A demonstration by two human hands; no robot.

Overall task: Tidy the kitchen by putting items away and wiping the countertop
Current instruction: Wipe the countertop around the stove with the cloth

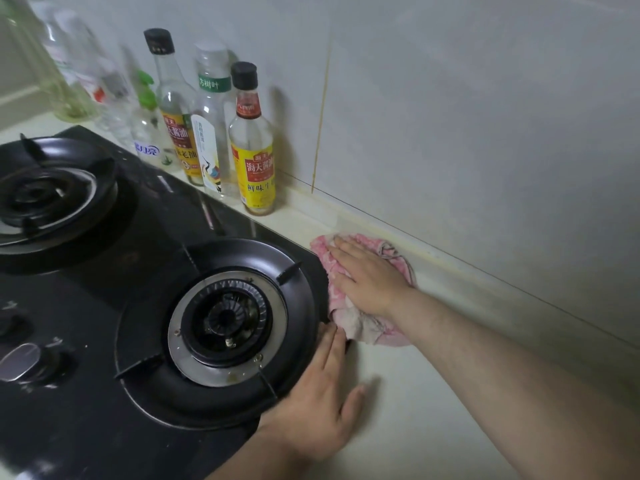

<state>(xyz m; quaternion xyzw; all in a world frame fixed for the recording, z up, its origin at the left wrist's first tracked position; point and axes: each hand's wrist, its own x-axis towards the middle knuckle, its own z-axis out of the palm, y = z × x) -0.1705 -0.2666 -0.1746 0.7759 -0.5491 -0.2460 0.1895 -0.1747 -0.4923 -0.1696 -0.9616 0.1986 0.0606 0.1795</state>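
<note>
A pink and white cloth (360, 323) lies crumpled on the pale countertop (433, 393), right beside the black gas stove (104, 278). My right hand (367, 277) presses flat on the cloth with straight fingers pointing toward the wall corner. My left hand (318, 407) rests flat at the stove's right edge, fingers on the black glass next to the near burner (225, 317) and thumb on the counter. Neither hand grips anything.
Along the tiled wall (485, 116) behind the stove stand several bottles: a yellow-labelled sauce bottle (254, 147), a clear white-capped bottle (213, 123), another soy sauce bottle (175, 109) and a green-pump bottle (147, 129). A second burner (45, 192) sits far left; stove knobs (24, 362) lie near left.
</note>
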